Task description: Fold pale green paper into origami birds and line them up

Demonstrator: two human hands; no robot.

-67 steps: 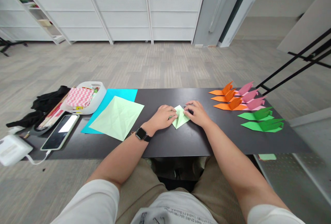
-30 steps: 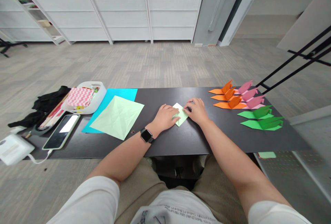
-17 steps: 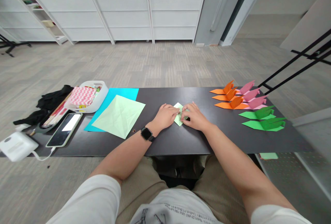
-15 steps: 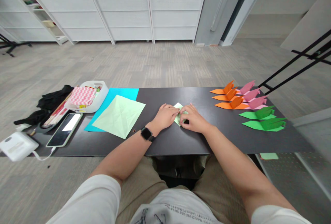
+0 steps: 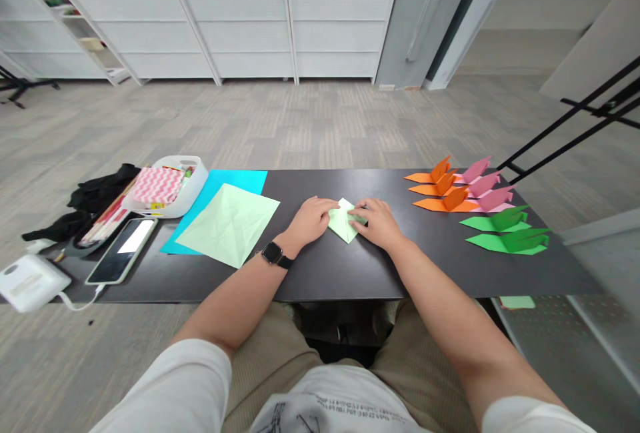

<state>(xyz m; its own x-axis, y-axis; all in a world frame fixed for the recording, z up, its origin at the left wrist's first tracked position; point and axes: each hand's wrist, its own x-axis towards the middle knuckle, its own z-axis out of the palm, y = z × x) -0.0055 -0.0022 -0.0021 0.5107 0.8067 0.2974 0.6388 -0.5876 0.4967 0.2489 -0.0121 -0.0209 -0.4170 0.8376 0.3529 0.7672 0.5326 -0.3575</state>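
A folded piece of light green paper, diamond-shaped with creases down its middle, lies on the dark table between my hands. My left hand, with a black watch on its wrist, holds the paper's left corner, fingers bent over the edge. On the opposite side, my right hand pinches the right part, its thumb and fingers partly covering the paper. To the left lies a larger creased light green sheet, on top of blue paper.
Orange, pink and green folded paper birds stand in rows on the right. A white basket, a phone on a cable, a white charger and black cloth are at the left.
My hands have moved apart, the left one to the left. More of the folded light green paper shows between them, and it looks wider.
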